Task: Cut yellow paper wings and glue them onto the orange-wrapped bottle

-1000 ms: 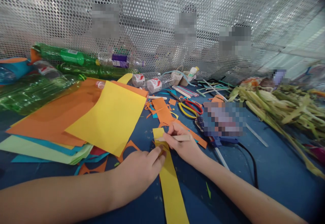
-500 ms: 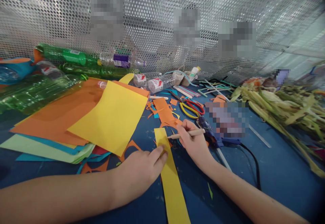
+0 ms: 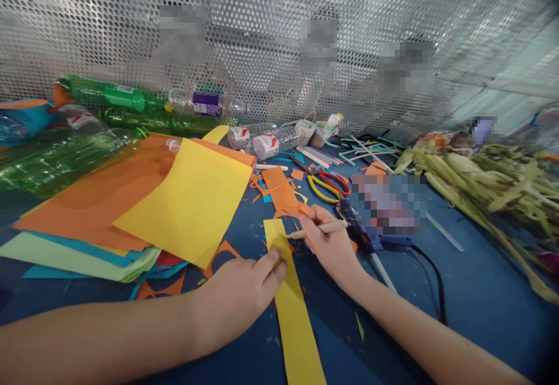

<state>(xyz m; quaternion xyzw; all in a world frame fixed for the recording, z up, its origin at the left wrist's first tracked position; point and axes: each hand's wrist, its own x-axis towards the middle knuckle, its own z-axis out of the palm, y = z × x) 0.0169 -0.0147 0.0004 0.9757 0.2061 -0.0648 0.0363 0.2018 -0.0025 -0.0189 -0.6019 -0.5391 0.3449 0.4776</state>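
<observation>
Yellow paper strip [image 3: 301, 321] lies lengthwise on the blue table [image 3: 345, 332], its far end between the two hands and its near end running out of view. Left hand [image 3: 240, 286] comes in from the left with bent fingers resting on the strip near its far end, seemingly pinning it; whether they also pinch the edge, I cannot tell. Right hand [image 3: 329, 248] grasps a pale pen [image 3: 334, 227] in a writing grip, tip pointing left at the strip's right edge — whether it touches the paper is too small to tell.

Marking the strip near its far end looks like the step in hand. My judgement is that the next move calls for a steady left hand, so the paper cannot skid, and a light, controlled pen tip just beyond those fingers.

Farther off, an orange paper piece [image 3: 280, 190] lies among cut scraps, with scissors [image 3: 320, 174] to its right. Glue gun [image 3: 370, 240] lies just right of the writing hand — close enough that a wide elbow or wrist swing might knock it. Yellow sheet [image 3: 192, 198] tops the paper pile on the left.
</observation>
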